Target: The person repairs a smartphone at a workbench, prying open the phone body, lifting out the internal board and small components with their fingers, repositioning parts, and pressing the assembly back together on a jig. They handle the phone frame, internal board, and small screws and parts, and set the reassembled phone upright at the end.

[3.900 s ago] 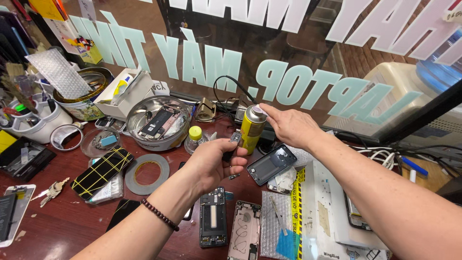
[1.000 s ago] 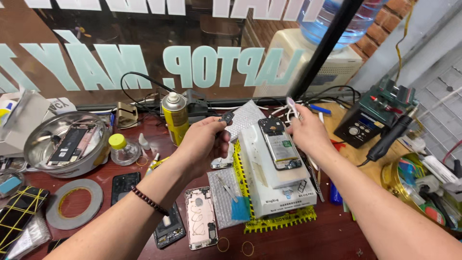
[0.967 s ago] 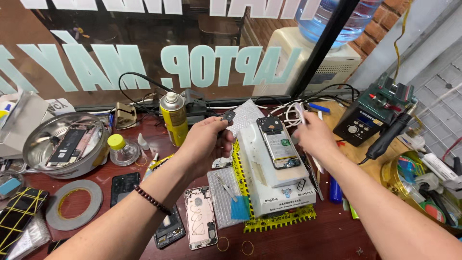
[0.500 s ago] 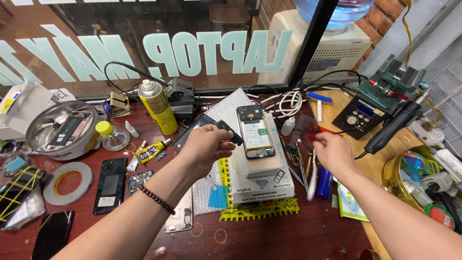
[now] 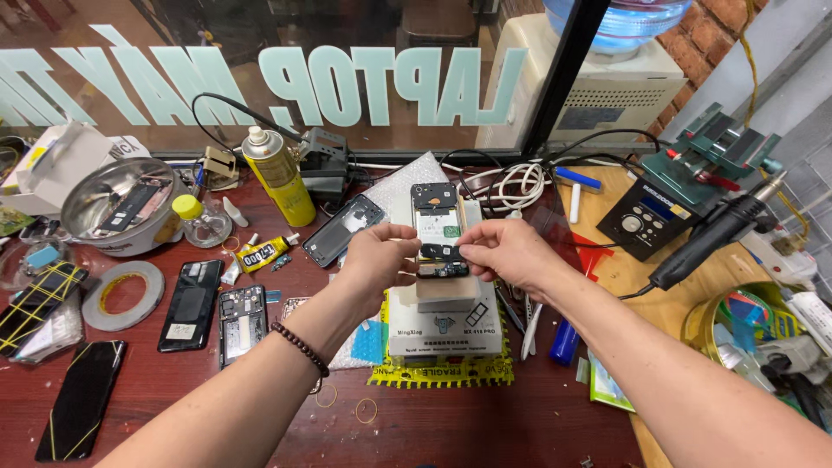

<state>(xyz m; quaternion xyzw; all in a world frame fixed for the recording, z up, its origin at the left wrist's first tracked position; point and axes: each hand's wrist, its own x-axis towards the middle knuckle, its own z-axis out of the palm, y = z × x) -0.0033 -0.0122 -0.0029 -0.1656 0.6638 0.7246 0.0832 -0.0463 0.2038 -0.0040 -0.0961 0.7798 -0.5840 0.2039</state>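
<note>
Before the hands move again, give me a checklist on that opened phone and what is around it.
1. Both hands on the part: ok. Left hand and right hand pinch a small dark strip between them.
2. Opened phone supported: ok, it lies flat on the white box.
3. Strip seated or free: cannot tell, fingers hide its ends.
4. Yellow spray can clear of the hands: ok, upright, off to the left.
5. Hot-air handle clear: ok, it lies on the right, apart from the phone.
</note>
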